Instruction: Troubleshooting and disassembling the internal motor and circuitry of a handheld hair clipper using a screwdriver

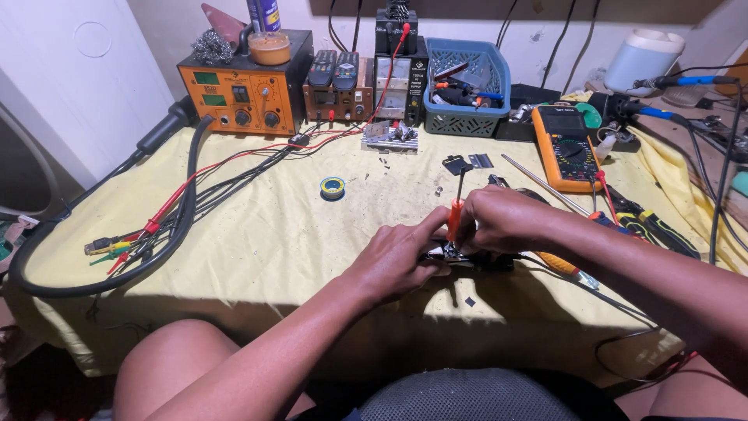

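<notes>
My left hand (393, 256) presses down on a small dark device (467, 260) lying on the yellow cloth (273, 234), fingers pinching its left end. My right hand (506, 220) grips a red-handled screwdriver (454, 218), whose thin shaft sticks up and away from the device. The two hands meet over the device and hide most of it. A tiny dark chip (470, 301) lies just in front of it.
At the back stand an orange soldering station (245, 90), a small power supply (401, 70) and a blue basket of tools (466, 82). An orange multimeter (565, 148) and loose tools lie to the right. Black and red cables (179, 210) loop at left. A solder spool (333, 187) sits mid-table.
</notes>
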